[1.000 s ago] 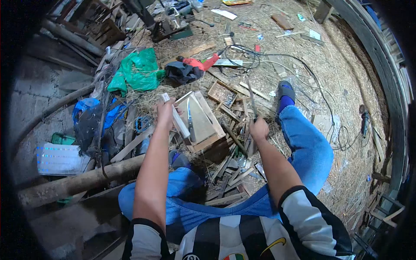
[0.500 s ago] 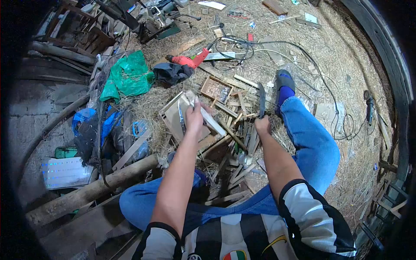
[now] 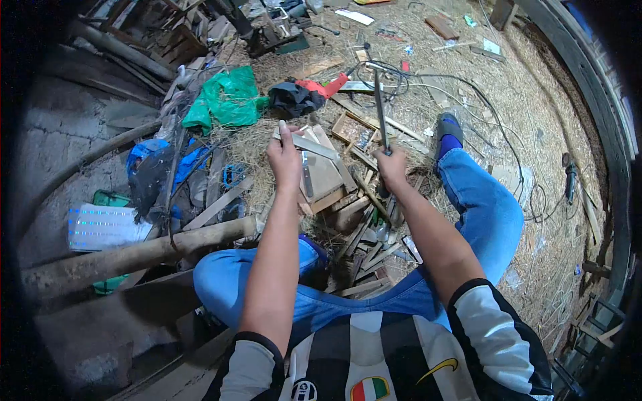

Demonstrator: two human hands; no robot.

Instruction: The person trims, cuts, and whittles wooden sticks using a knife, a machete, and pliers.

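My left hand [image 3: 285,160] is closed around a short, pale wood strip [image 3: 313,146], which juts out to the right above a wooden block [image 3: 326,175]. A narrow, shiny metal strip [image 3: 307,175] lies on that block, below the wood strip. In my right hand [image 3: 390,167] is the handle of a machete [image 3: 379,107], its long dark blade pointing up and away from me. The blade is apart from the wood strip. A small wooden box [image 3: 353,129] stands just beyond the block, to the left of the blade.
Wood scraps [image 3: 371,257] lie heaped between my legs. Beyond are a red power tool [image 3: 328,87], a dark cloth [image 3: 294,99] and a green plastic bag [image 3: 226,98]. A black cable [image 3: 468,89] curves across the straw-strewn floor. A thick pole [image 3: 140,250] lies at the left.
My right hand has lifted the machete up and to the left, toward the wood strip. My left hand has moved slightly up and left, and the strip now lies flatter. The whole view has shifted.
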